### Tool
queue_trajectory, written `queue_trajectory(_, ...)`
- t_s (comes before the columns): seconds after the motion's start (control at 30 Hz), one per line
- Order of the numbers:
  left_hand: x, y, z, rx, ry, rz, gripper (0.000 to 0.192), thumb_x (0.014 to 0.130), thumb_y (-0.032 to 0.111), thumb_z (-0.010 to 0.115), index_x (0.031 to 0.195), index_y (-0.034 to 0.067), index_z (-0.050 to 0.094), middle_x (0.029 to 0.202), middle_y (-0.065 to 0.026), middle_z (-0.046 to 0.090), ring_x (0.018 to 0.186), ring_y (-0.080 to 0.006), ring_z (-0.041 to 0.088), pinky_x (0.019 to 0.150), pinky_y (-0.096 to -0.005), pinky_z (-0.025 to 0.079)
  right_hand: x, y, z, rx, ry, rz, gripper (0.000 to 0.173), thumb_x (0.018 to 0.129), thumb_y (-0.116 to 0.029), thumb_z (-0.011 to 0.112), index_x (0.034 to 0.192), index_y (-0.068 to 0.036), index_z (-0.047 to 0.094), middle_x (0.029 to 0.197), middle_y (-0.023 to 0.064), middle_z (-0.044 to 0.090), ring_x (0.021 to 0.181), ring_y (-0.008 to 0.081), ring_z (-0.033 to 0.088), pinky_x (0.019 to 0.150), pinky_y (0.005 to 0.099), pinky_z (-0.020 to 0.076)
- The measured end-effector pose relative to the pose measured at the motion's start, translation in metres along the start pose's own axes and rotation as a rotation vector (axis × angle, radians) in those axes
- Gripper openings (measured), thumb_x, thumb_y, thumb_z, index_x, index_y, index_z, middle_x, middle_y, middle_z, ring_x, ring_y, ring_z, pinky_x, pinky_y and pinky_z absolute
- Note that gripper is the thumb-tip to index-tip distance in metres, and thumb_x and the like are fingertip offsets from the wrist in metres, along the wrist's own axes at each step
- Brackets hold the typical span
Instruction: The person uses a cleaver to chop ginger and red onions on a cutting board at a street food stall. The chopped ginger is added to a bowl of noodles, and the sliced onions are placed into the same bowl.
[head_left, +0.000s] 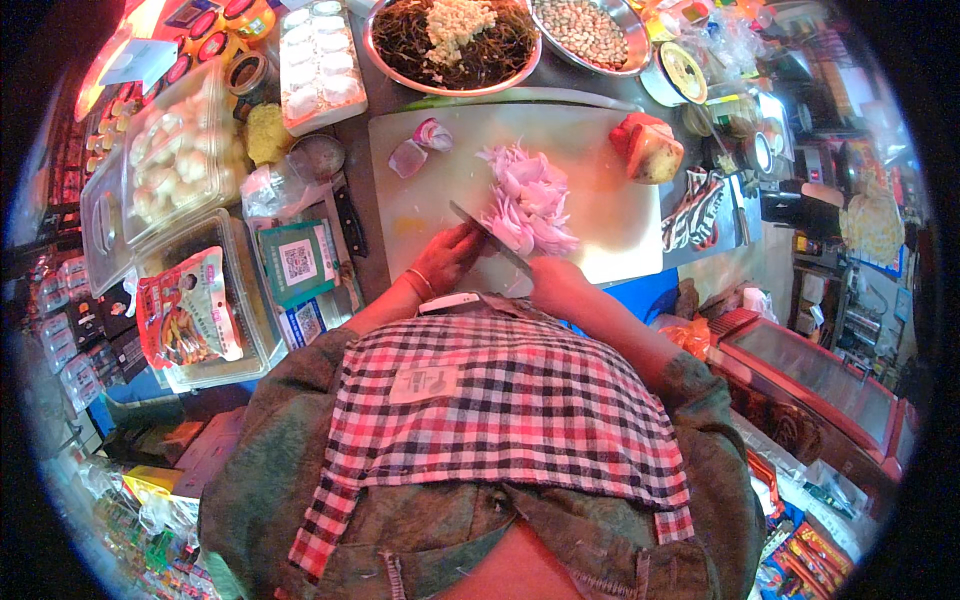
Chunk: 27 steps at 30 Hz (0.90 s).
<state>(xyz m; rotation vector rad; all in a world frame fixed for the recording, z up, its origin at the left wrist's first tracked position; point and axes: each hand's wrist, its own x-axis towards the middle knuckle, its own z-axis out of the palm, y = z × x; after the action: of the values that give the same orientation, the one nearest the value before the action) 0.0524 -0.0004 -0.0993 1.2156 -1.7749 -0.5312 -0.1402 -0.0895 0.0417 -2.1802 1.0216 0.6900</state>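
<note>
My right hand (559, 285) grips the handle of a kitchen knife, its blade (491, 236) slanting up and left over a pale cutting board (615, 232). Close against the left side of the blade, my left hand (454, 255) has curled fingers; whether anything is under them is hidden. Sliced purple-pink onion (529, 199) lies in a loose heap just beyond the knife. Two larger onion pieces, one cut (407, 159) and one rounder (433, 135), sit at the board's upper left. Red and yellowish produce (646, 148) rests at the upper right.
Beyond the board stand a metal bowl (457, 91) of dark strands topped with minced garlic and another metal bowl (639, 37) of nuts or beans. Clear plastic boxes (225, 176) and a food packet (191, 311) crowd the left. A second knife (349, 221) lies left of the board.
</note>
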Motion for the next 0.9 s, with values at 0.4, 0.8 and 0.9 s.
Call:
queue_trajectory(0.4,-0.008,0.005,-0.015,0.359,-0.12,-0.026,0.039,0.082,0.009,0.063,0.12,0.002,0.059,0.114,-0.015,0.059,0.103,-0.0348,0.059,0.083,-0.0417,0.05,-0.008,-0.008,-0.019,0.024,0.095,-0.028,0.02,0.075,-0.01,0.058,0.092,-0.003,0.068,0.083,0.0262,0.065,0.082,0.0403,0.065,0.071,0.0488,0.051)
queue_trajectory(0.8,-0.01,0.003,-0.005,0.097,-0.024,-0.141,0.037,0.085,0.007,0.062,0.12,-0.002,0.057,0.119,-0.0223,0.057,0.107,-0.0376,0.058,0.09,-0.0412,0.051,0.016,-0.019,0.009,0.165,0.148,0.027,0.02,0.074,-0.006,0.057,0.091,-0.002,0.067,0.081,0.0266,0.065,0.081,0.0422,0.065,0.074,0.0496,0.0513)
queue_trajectory(0.9,-0.009,0.003,-0.008,0.089,-0.028,-0.168,0.036,0.085,0.007,0.059,0.121,-0.001,0.056,0.12,-0.023,0.057,0.107,-0.0385,0.057,0.091,-0.0425,0.05,0.028,-0.025,0.015,0.214,0.308,0.072,0.019,0.074,-0.007,0.056,0.089,-0.003,0.068,0.08,0.0266,0.065,0.078,0.044,0.065,0.073,0.0509,0.0509)
